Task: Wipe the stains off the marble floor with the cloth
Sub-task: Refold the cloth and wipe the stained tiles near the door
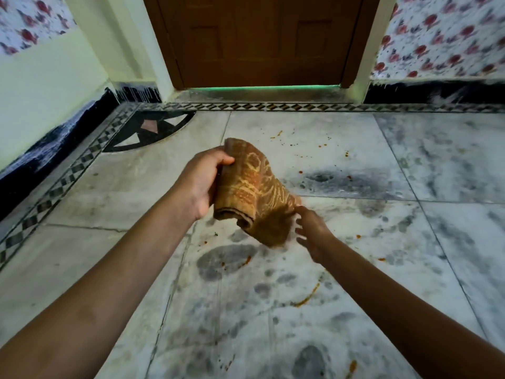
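Beyond the cloth, stains, brown door

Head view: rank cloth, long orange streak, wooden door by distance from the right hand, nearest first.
1. cloth: beside the right hand, at its fingertips, leftward.
2. long orange streak: on the floor, back toward the person.
3. wooden door: far ahead, past the patterned border.
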